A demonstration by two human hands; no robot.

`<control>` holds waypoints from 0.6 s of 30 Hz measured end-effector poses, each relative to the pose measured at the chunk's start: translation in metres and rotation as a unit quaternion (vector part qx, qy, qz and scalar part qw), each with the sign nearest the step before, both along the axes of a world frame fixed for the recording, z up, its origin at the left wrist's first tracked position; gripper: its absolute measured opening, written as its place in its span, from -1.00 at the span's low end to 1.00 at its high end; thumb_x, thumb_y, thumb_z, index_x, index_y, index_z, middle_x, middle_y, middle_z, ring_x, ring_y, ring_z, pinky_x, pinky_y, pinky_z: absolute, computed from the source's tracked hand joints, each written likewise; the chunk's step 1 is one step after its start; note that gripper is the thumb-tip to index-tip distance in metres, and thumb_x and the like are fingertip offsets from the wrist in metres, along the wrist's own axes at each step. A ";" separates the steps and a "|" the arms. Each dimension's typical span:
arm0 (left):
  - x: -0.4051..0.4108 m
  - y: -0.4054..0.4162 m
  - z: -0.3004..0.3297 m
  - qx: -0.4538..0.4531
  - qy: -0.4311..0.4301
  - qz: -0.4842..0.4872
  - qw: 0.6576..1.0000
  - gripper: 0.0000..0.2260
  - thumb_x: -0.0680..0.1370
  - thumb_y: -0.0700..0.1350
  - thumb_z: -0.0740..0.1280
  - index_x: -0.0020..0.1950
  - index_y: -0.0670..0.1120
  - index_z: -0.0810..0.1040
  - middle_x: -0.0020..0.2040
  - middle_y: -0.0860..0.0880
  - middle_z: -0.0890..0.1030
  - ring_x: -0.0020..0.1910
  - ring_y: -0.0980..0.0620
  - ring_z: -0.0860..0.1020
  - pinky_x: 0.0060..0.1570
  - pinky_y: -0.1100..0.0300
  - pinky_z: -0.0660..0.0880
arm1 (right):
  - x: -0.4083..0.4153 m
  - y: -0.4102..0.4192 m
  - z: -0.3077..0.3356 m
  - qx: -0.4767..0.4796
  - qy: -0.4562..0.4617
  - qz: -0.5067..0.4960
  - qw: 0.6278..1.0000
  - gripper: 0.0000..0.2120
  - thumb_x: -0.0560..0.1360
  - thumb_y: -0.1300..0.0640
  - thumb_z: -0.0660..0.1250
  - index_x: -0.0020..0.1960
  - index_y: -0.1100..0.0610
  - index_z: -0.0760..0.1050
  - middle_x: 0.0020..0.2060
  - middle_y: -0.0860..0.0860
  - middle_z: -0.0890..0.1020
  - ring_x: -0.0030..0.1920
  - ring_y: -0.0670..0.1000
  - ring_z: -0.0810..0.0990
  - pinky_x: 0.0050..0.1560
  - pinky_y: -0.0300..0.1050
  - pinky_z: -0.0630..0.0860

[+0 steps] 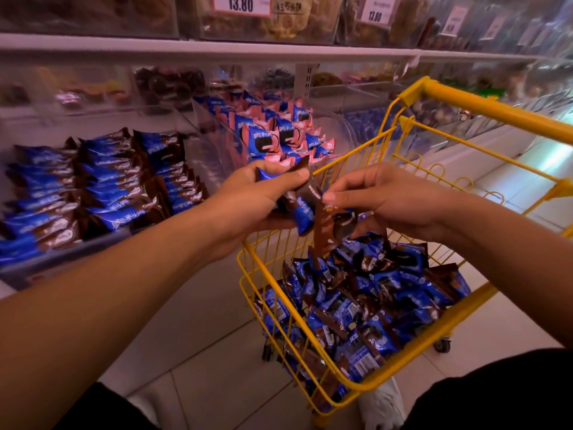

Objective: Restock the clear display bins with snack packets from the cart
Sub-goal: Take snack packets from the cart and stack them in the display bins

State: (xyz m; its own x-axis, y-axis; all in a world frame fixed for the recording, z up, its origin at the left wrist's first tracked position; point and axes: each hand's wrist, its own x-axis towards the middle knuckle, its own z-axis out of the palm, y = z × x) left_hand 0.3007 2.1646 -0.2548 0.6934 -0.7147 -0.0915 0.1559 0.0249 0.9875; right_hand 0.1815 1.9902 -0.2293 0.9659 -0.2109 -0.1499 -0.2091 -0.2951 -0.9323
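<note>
Left hand point(263, 197) grips blue-and-brown foil snack packets point(302, 212), right hand point(384, 197) pinches another brown foil packet point(325, 231); clear bin of blue-and-brown packets point(93, 187) lies centre-left, nearer the left hand.

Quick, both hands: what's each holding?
Left hand: grips blue-and-brown packets.
Right hand: pinches a brown packet above the cart.

Packets in left hand point(248, 200): blue and brown. Packet in right hand point(387, 197): brown. Cart point(483, 102) below the hands: yellow wire, blue-and-brown packets point(372, 305). Bin packets left of the hands point(93, 187): blue, brown. Bin packets beyond the hands point(279, 131): blue, pink.
</note>
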 end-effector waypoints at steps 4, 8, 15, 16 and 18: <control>-0.004 -0.002 0.005 -0.054 0.036 -0.026 0.998 -0.44 0.33 0.10 0.52 0.24 -0.06 0.47 0.00 -0.08 0.72 -0.09 -0.09 0.71 -0.22 0.02 0.62 | 0.009 0.015 -0.001 0.122 0.029 -0.042 0.991 -0.77 0.44 0.09 0.44 0.03 0.19 0.60 -0.05 0.16 0.70 -0.16 0.04 0.72 -0.32 -0.15 0.63; 0.000 0.001 0.004 -0.107 0.075 -0.005 0.991 -0.50 0.48 -0.12 0.45 0.37 -0.01 0.37 0.09 -0.12 0.69 -0.07 -0.10 0.71 -0.25 0.00 0.61 | 0.014 0.027 -0.003 0.229 0.033 -0.070 0.970 -0.75 0.42 0.06 0.42 0.03 0.16 0.60 -0.05 0.15 0.70 -0.14 0.06 0.72 -0.32 -0.16 0.64; 0.004 0.004 -0.003 -0.076 0.006 0.075 0.994 -0.73 0.49 -0.02 0.47 0.14 0.08 0.50 -0.11 -0.05 0.73 -0.29 -0.05 0.69 -0.44 0.18 0.54 | 0.007 0.018 0.008 0.341 -0.021 -0.060 0.938 -0.62 0.33 0.23 0.45 0.14 0.22 0.58 0.07 0.13 0.68 -0.07 -0.01 0.71 -0.19 -0.20 0.66; 0.004 0.004 -0.003 -0.063 -0.009 0.076 0.995 -0.77 0.49 0.01 0.45 0.10 0.08 0.52 -0.13 -0.04 0.73 -0.31 -0.03 0.68 -0.46 0.19 0.53 | 0.006 0.018 0.007 0.332 -0.016 -0.069 0.941 -0.64 0.32 0.23 0.45 0.12 0.22 0.58 0.03 0.14 0.68 -0.12 -0.01 0.72 -0.23 -0.21 0.65; 0.001 0.004 -0.004 -0.050 -0.019 0.073 0.996 -0.81 0.53 0.12 0.38 0.05 0.07 0.53 -0.16 0.00 0.73 -0.32 0.01 0.68 -0.45 0.20 0.53 | 0.007 0.019 0.005 0.327 -0.007 -0.087 0.941 -0.73 0.33 0.18 0.46 0.03 0.19 0.60 -0.05 0.15 0.69 -0.20 0.02 0.71 -0.31 -0.18 0.65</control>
